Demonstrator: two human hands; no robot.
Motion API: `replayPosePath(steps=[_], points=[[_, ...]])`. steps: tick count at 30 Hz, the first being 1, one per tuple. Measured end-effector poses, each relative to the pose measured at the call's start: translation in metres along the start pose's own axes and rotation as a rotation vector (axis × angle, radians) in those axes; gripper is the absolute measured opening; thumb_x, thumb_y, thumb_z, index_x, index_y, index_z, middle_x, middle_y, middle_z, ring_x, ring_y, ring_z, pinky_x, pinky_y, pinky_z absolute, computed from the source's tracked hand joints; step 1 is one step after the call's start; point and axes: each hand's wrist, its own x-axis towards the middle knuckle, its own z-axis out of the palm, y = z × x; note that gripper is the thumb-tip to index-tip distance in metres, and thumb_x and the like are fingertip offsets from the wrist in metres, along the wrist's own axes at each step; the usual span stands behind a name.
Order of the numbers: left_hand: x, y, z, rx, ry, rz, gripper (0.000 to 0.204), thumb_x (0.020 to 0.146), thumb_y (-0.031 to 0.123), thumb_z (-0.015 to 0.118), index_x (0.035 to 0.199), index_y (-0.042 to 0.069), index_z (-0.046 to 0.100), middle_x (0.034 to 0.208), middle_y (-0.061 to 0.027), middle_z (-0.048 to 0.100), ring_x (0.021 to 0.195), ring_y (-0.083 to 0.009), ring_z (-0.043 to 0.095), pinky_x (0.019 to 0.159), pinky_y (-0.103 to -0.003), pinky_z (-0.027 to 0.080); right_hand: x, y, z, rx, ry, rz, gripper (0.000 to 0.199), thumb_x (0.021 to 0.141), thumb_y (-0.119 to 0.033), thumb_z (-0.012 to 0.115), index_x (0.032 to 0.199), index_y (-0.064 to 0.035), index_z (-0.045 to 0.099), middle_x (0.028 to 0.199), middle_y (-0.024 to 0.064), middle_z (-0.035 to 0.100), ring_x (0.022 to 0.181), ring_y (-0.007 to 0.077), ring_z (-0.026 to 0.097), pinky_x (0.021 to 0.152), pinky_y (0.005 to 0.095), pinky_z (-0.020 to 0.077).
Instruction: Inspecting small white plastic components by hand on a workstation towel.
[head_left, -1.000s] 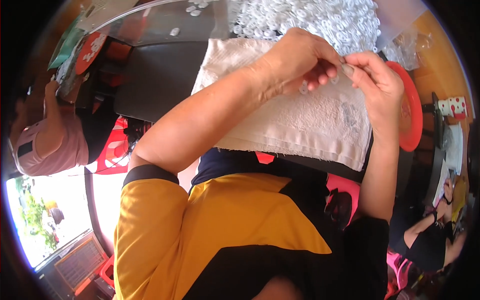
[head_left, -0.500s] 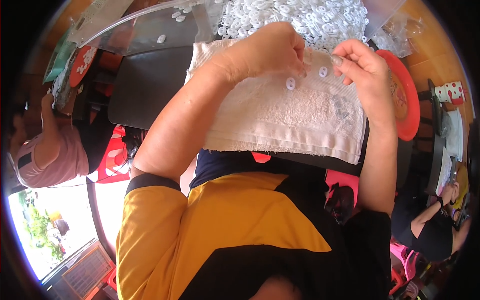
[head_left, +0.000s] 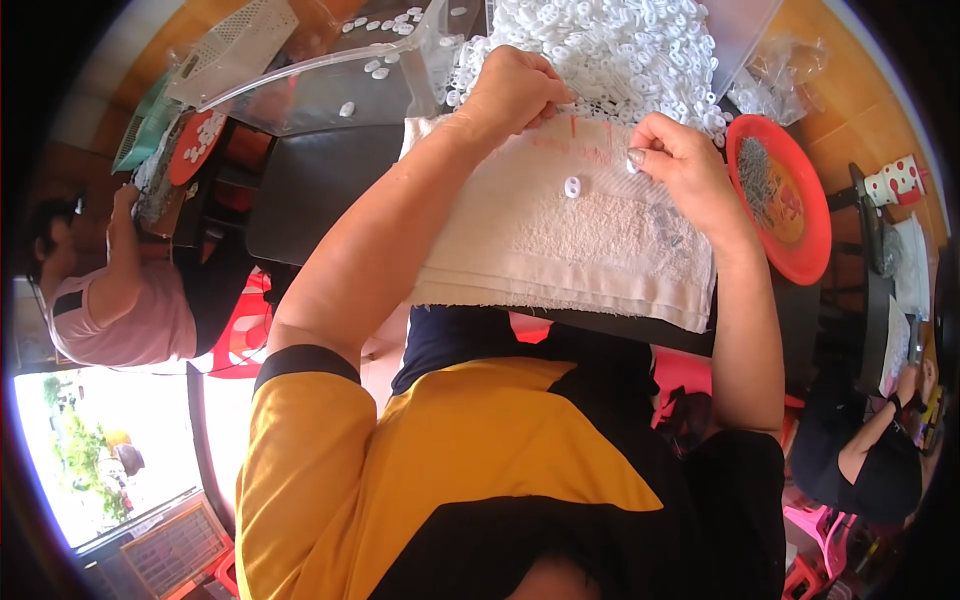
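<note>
While the left hand (head_left: 515,95) bends over the near edge of the white pile (head_left: 615,50), its fingers curl inward; whether they grip anything, cannot tell. Right hand (head_left: 685,170) closed in a pinch, thumb and forefinger on a white bit (head_left: 632,167), above or against the towel (head_left: 480,235); contact unclear. One two-holed piece (head_left: 572,187) lies on the towel, between the hands and nearer the wearer, touched by neither. Red marks (head_left: 575,128) near the towel's far edge. Red plate (head_left: 817,252) right of the towel, grey bits (head_left: 757,175) in it. Clear bag (head_left: 785,82) beyond. Loose pieces (head_left: 347,109) left of the pile. Co-worker in pink (head_left: 130,310) far left; another in black (head_left: 890,475) far right.
</note>
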Motion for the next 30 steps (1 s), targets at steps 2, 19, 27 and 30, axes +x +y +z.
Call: replayPosePath(steps=[2,19,27,30], points=[[0.003,0.004,-0.001,0.019,-0.021,-0.002,0.012,0.077,0.011,0.072,0.080,0.000,0.069,0.062,-0.0030,0.060,0.047,-0.0082,0.051,0.038,-0.023,0.035,0.000,-0.001,-0.002,-0.017,-0.008,0.021,0.009,0.084,-0.005,0.059,0.081,-0.0013,0.052,0.069,-0.0023,0.050,0.065,0.0071,0.045,0.059,0.0247,0.0379],[0.018,0.006,0.031,0.985,-0.017,0.659,0.015,0.076,0.011,0.062,0.086,0.011,0.072,0.095,-0.0079,0.067,0.091,-0.0290,0.065,0.076,-0.040,0.053,0.001,0.001,-0.004,-0.080,0.028,0.056,0.010,0.083,-0.005,0.061,0.081,-0.0005,0.053,0.069,-0.0007,0.053,0.065,0.0080,0.046,0.059,0.0265,0.0390],[0.029,0.007,0.037,1.090,-0.068,0.667,0.012,0.080,0.016,0.062,0.086,0.010,0.071,0.094,-0.0078,0.064,0.088,-0.0285,0.064,0.076,-0.041,0.052,-0.001,-0.004,-0.003,-0.091,0.041,0.052,0.010,0.083,-0.006,0.061,0.081,-0.0001,0.053,0.068,0.0016,0.055,0.065,0.0090,0.048,0.059,0.0274,0.0393],[0.031,0.010,0.038,1.075,-0.131,0.559,0.011,0.080,0.017,0.062,0.083,0.008,0.069,0.092,-0.0093,0.064,0.087,-0.0294,0.064,0.076,-0.042,0.052,0.000,-0.005,-0.003,-0.086,0.046,0.052,0.010,0.083,-0.007,0.061,0.082,0.0001,0.054,0.068,0.0028,0.055,0.064,0.0101,0.049,0.059,0.0281,0.0392]])
